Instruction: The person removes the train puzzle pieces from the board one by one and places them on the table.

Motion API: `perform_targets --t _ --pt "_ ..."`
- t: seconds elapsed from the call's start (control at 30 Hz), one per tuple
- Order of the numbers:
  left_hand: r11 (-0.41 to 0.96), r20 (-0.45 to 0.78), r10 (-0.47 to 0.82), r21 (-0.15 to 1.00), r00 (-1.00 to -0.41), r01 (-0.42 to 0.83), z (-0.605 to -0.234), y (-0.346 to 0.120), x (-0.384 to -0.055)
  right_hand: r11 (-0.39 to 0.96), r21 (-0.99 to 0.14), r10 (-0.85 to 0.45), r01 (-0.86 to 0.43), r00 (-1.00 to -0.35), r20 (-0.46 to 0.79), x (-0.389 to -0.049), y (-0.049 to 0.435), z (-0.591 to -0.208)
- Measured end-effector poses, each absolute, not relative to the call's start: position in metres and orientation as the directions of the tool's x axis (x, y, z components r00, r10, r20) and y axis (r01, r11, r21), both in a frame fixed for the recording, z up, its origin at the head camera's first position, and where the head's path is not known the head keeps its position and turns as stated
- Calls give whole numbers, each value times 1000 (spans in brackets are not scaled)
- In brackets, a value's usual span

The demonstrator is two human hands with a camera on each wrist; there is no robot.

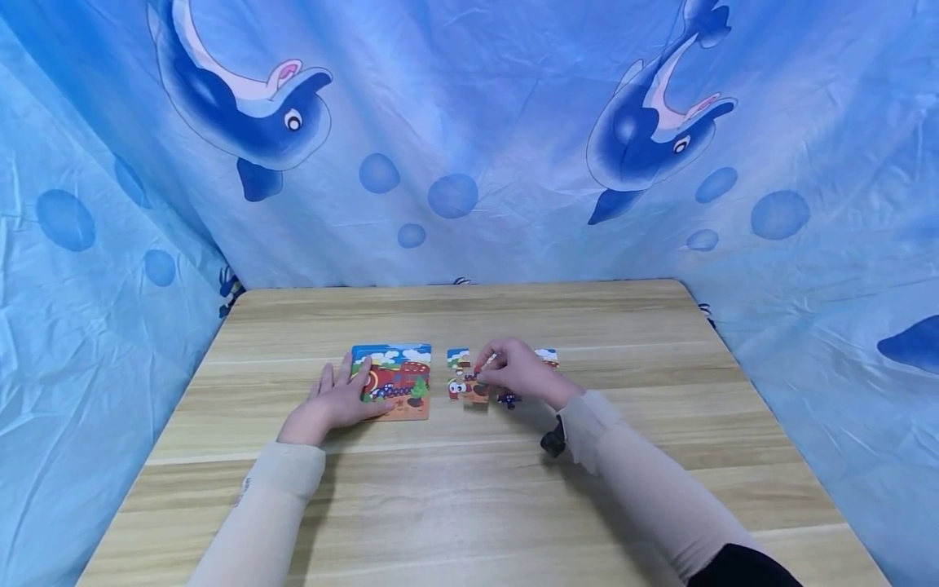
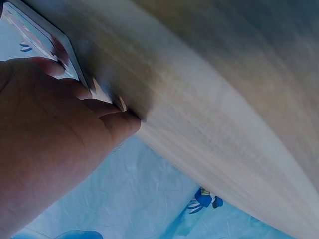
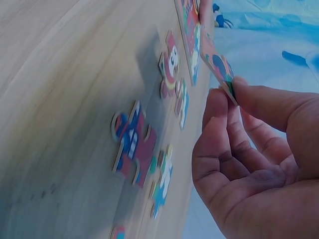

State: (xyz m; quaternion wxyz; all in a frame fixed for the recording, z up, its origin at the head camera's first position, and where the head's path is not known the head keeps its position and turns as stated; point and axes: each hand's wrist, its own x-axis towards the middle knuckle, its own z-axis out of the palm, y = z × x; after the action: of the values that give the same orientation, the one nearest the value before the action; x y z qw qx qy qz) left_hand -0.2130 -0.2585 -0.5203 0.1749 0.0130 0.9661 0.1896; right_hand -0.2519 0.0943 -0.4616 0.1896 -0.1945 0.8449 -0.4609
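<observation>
The left hand [image 1: 337, 405] lies flat with fingers spread, gripping nothing, its thumb and forefinger over the left part of a square, brightly printed puzzle board [image 1: 414, 375], presumably to steady it on the pale wood-grain table [image 1: 455, 497]. The right hand [image 1: 522, 371] pinches a thin, flat, multicoloured printed piece [image 3: 218, 64] by its edge, raised and tilted above the table, which would keep its face unobstructed. Below, loose interlocking printed pieces [image 3: 137, 149] lie face up, right of the board, apparently for easy access.
</observation>
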Motion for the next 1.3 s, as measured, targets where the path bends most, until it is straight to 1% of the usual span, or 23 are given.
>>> perform_targets --t 0.17,0.4,0.6,0.77,0.9,1.13,1.3 --pt "931 -332 96 363 -939 -33 -522 -259 -214 524 -833 -505 -178 -853 -135 -252 110 -463" --pt "932 -326 94 360 -941 -32 -524 -260 -215 541 -823 -500 -172 -852 -151 -248 134 -459" --pt "930 -342 94 365 -935 -40 -522 -257 -212 512 -845 -545 -154 -819 -181 -244 159 -461" --pt "922 -351 93 383 -932 -52 -511 -252 -202 533 -835 -554 -138 -803 -221 -242 179 -465" --pt "911 -342 95 408 -935 -57 -501 -249 -198 546 -828 -546 -126 -804 -238 -245 194 -466" --pt "911 -336 98 408 -937 -51 -518 -255 -209 551 -829 -530 -96 -808 -258 -243 212 -463" --pt "921 -333 101 388 -937 -39 -520 -258 -214 572 -819 -466 -42 -838 -283 -242 219 -463"
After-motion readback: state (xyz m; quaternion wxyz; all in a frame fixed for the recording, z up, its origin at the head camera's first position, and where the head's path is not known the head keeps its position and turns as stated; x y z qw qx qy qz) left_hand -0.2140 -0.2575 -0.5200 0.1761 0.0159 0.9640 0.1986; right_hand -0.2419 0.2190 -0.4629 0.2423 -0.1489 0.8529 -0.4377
